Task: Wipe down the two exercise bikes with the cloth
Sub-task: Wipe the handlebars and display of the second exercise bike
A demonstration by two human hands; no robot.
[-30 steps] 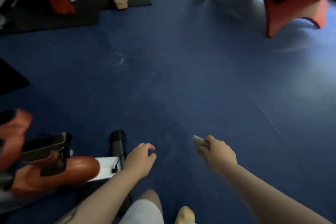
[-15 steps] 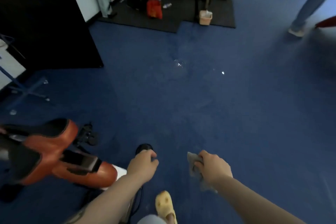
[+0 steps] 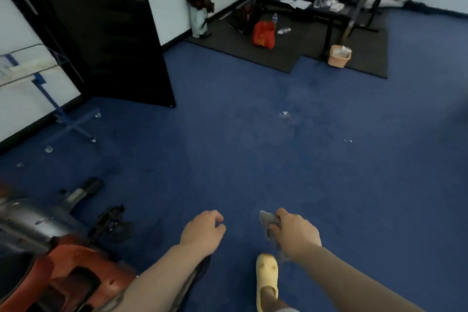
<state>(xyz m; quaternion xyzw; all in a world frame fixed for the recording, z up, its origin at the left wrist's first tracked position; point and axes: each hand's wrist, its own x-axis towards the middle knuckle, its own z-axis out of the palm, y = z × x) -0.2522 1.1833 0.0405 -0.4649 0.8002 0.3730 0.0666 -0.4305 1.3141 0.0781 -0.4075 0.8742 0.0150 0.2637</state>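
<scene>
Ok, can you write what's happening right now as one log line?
right hand: holding cloth | left hand: holding nothing | orange bike: lower left, untouched | both hands over blue carpet

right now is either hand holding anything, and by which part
The right hand holds the grey cloth, bunched in its grip about the middle, one end sticking out past the fingers. The left hand holds nothing, fingers loosely curled.

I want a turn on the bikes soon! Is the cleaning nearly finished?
Hard to say. The right hand grips the cloth, so wiping gear is ready, but it touches no bike now. The left hand hangs loose and holds nothing. Only one orange bike shows, at the lower left, and the picture cannot tell whether it is clean. No second bike is in view, so it may still be waiting.
</scene>
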